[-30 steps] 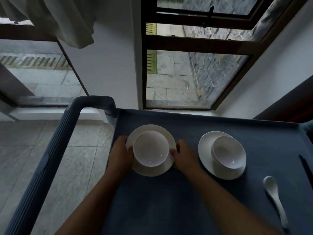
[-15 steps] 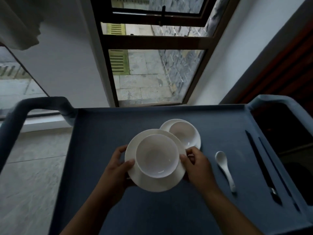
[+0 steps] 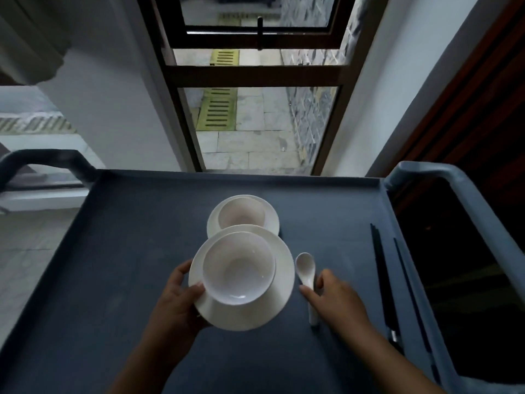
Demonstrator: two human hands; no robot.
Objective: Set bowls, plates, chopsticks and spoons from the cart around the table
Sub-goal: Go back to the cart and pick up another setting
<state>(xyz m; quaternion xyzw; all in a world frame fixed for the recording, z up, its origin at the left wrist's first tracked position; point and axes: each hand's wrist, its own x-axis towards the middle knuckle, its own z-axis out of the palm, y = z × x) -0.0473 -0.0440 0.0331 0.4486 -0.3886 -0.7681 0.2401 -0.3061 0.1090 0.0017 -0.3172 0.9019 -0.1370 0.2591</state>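
Observation:
My left hand (image 3: 176, 302) holds a white plate (image 3: 281, 291) by its left rim, lifted above the blue cart top (image 3: 113, 280). A white bowl (image 3: 238, 268) sits on that plate. My right hand (image 3: 335, 297) is off the plate and rests over the handle of a white spoon (image 3: 305, 268) lying on the cart, fingers spread around it. Behind the held plate a second plate (image 3: 271, 214) with a second bowl (image 3: 241, 213) stands on the cart. Dark chopsticks (image 3: 382, 274) lie along the cart's right side.
The cart has a raised rim and grey handles at the left (image 3: 42, 160) and right (image 3: 443, 180). A window with a dark frame (image 3: 255, 72) and white walls stand beyond the cart. Tiled floor (image 3: 31, 251) shows at the left.
My right hand let go of the plate and moved right onto the spoon. The left hand alone now carries the plate and bowl, drawn nearer to me. The view shifted left.

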